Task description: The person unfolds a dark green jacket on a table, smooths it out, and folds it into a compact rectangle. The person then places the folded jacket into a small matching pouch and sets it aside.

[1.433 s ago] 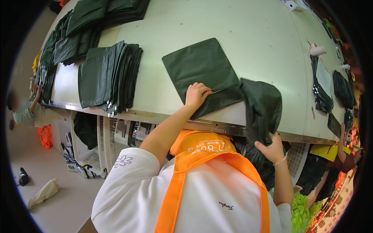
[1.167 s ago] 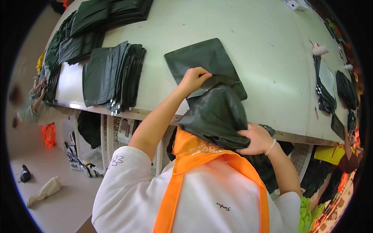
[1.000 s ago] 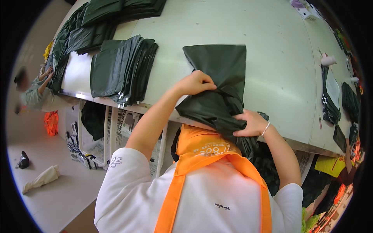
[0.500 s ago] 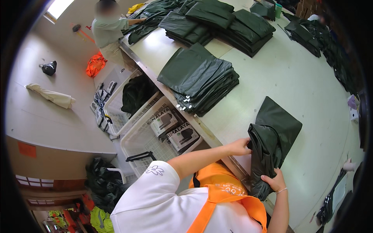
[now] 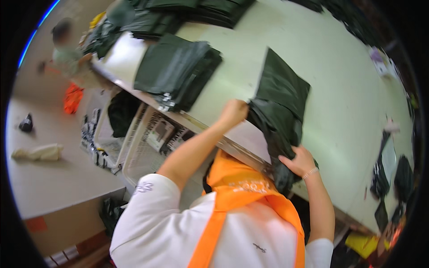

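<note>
On the table's near edge lies a dark green, partly folded garment [image 5: 282, 100] of smooth, rainwear-like fabric. Its far end is spread flat, while the near part is bunched and hangs over the edge. My left hand [image 5: 235, 111] is closed and pinches the garment's left edge, drawing the fabric out sideways. Against the bunched right side, my right hand [image 5: 302, 161] grips the fabric with the thumb on top. Fabric hides some of the right fingers. To the left is a neat stack of folded dark green garments [image 5: 176, 67] with small white tags at its near corner.
More dark green piles [image 5: 219, 11] cover the far table [image 5: 339, 98]. A person [image 5: 71, 60] works at the far left end. Below the left table edge stand white plastic baskets [image 5: 129, 163] with printed packages and dark cloth. Dark items and a white sheet [image 5: 389, 154] lie at right.
My view has shifted, so the table scene sits further left and higher. My left hand has drawn the garment's left edge outward, opening the bunched fabric. The right hand keeps its grip.
</note>
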Demonstrator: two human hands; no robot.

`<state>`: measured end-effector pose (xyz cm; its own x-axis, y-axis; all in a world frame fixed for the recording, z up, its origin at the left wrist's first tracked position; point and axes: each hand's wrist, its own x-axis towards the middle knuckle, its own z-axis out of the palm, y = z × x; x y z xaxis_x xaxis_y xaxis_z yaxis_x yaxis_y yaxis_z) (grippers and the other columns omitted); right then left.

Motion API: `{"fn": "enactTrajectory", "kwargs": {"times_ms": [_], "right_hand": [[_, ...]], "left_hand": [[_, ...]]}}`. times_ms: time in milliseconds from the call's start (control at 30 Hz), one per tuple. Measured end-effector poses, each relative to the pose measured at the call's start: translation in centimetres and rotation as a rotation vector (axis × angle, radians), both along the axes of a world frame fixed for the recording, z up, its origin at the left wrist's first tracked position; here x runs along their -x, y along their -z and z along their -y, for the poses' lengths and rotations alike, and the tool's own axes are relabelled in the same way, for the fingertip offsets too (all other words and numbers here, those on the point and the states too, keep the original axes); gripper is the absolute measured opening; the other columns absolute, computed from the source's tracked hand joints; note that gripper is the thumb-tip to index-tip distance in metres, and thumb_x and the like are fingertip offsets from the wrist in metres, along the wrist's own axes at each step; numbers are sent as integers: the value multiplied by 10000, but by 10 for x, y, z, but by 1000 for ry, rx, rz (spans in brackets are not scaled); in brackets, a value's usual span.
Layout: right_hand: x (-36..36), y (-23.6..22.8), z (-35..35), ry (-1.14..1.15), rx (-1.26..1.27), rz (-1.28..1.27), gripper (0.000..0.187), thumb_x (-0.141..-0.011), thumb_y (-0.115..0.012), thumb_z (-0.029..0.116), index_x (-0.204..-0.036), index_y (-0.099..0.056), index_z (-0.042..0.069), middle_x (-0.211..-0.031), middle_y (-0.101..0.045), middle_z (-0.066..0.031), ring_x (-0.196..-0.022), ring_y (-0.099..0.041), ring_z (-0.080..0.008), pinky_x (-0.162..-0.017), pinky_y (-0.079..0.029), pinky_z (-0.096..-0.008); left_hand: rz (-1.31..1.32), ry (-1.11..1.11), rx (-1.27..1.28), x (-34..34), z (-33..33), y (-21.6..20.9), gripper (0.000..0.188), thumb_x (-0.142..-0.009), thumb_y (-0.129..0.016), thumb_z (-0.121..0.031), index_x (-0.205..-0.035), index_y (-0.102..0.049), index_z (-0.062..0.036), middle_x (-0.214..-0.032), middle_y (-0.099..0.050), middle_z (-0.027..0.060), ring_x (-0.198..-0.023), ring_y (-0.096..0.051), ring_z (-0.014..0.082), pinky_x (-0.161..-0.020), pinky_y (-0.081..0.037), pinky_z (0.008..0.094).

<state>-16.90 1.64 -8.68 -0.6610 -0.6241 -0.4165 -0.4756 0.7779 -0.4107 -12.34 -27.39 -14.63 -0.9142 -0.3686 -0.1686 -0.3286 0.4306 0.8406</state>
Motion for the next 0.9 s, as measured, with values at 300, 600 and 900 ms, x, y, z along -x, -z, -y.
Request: {"fn": "enactTrajectory", "kwargs": {"times_ms": [300,600,900], "right_hand": [[-20,-17,-2,18,-46,-115,561,-777,-601,484,-1169,-621,83,-885,-617,-248,-857,-616,-394,-775,-509,-444],[-31,-28,15,77,29,-42,402,-824,-591,399,-1011,-647,47,-868,-614,-246,-840,-593,-421,-771,-485,-468],[-16,-5,26,48,63,-218,398,-663,-678,379,-780,-666,-1,-896,-607,-202,-807,-613,-356,-733,-504,-428]], "left_hand": [[-129,71,406,-15,-8,-15,224,-810,-589,-175,-704,-606,21,-623,-571,212,-602,-575,390,-546,-444,426],[-191,109,331,-7,-36,-55,246,-801,-573,-194,-619,-549,-31,-531,-541,143,-503,-539,351,-478,-411,441],[-113,760,254,-39,-79,-53,202,-738,-664,-222,-655,-607,-47,-552,-576,122,-517,-588,313,-502,-462,415]]}}
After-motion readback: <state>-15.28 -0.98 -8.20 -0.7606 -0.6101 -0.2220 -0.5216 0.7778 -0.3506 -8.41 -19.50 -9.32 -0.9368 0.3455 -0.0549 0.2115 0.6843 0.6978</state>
